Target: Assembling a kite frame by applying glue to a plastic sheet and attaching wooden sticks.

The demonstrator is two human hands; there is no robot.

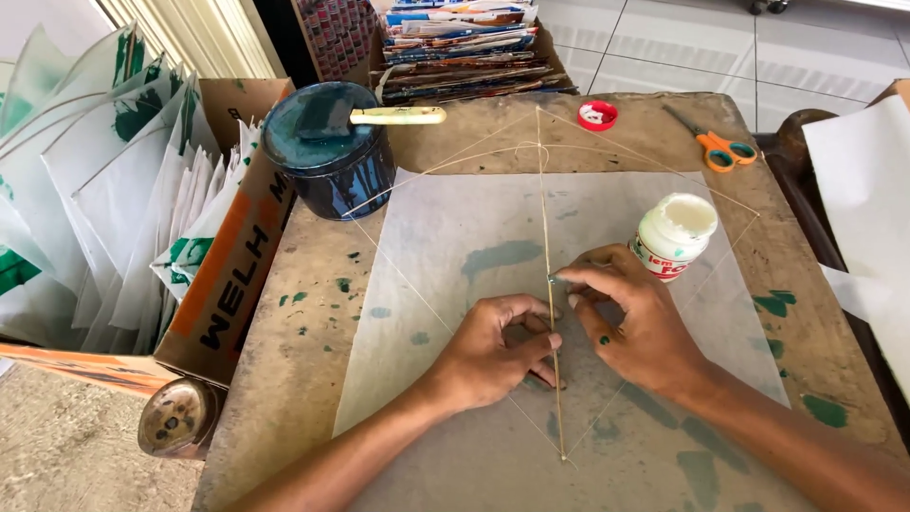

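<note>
Both hands, left hand (493,351) and right hand (630,327), pinch the thin stick (548,284) on bare paper (445,246); an open glue jar (673,235) stands just beyond the right hand.

Desk (313,313): rough, matt, paint-stained board. Sheet (455,275): thin translucent matt paper. Stick (547,237): bare wood. Glue bottle (673,237): glossy white plastic.

The single head-worn camera is looking steeply down and forward from close above the worn table (313,284), taking in both forearms at the bottom edge, a cardboard box (237,275) at left and tiled floor (682,47) beyond
</note>
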